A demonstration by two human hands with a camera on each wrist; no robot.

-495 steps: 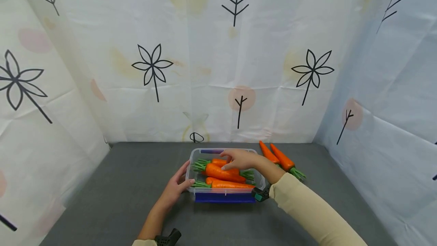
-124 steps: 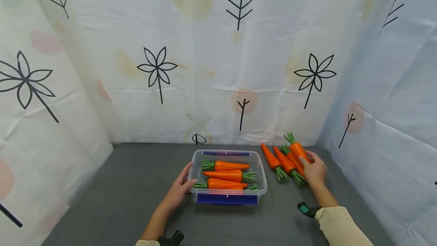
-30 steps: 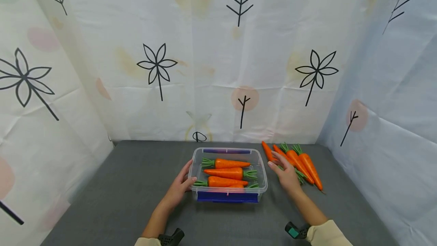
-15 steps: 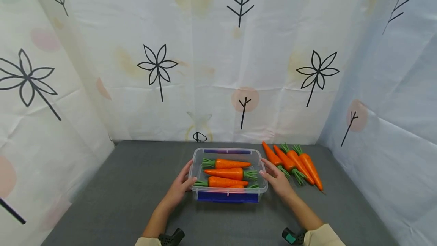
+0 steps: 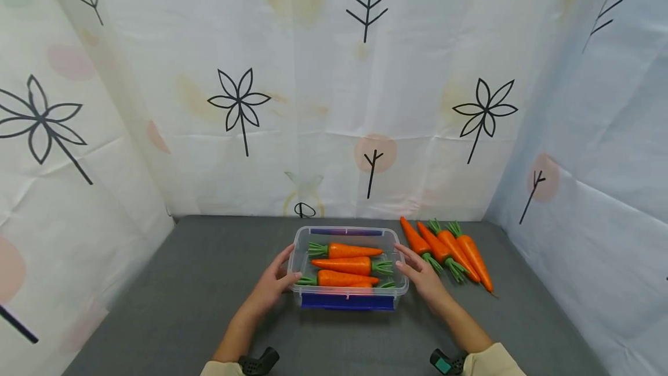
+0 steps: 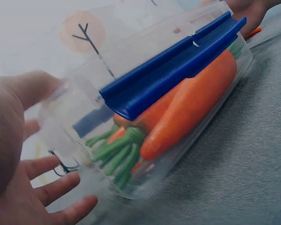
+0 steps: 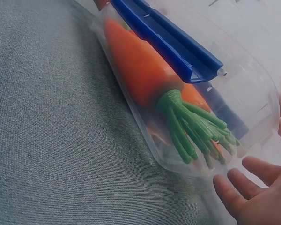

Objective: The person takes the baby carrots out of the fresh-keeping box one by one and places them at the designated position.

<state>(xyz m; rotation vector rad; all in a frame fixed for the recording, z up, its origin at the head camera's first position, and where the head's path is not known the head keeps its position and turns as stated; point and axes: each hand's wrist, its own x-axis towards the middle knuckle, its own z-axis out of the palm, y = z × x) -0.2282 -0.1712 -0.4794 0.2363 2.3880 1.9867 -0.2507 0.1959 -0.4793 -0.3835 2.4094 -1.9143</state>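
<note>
A clear plastic box (image 5: 313,290) with blue clips stands lidless on the table. Several orange carrots with green tops lie in it; a carrot (image 5: 348,265) crosses its middle. My left hand (image 5: 272,281) rests against the box's left end, thumb at the rim; in the left wrist view, that hand's fingers (image 6: 61,187) are spread and fairly straight beside the clear wall. At the opposite end, my right hand (image 5: 424,276) touches the rim with its fingertips. The right wrist view shows its fingers (image 7: 246,183) extended near the box corner. Neither hand holds a carrot.
Several more carrots (image 5: 472,254) lie side by side on the grey table (image 5: 209,271), right of the box. A white patterned cloth (image 5: 323,74) surrounds the table at the back and both sides.
Earlier my right hand reached into the box, then held a carrot at the right. More carrots now lie there. My right hand has come left to the box; my left hand stayed.
</note>
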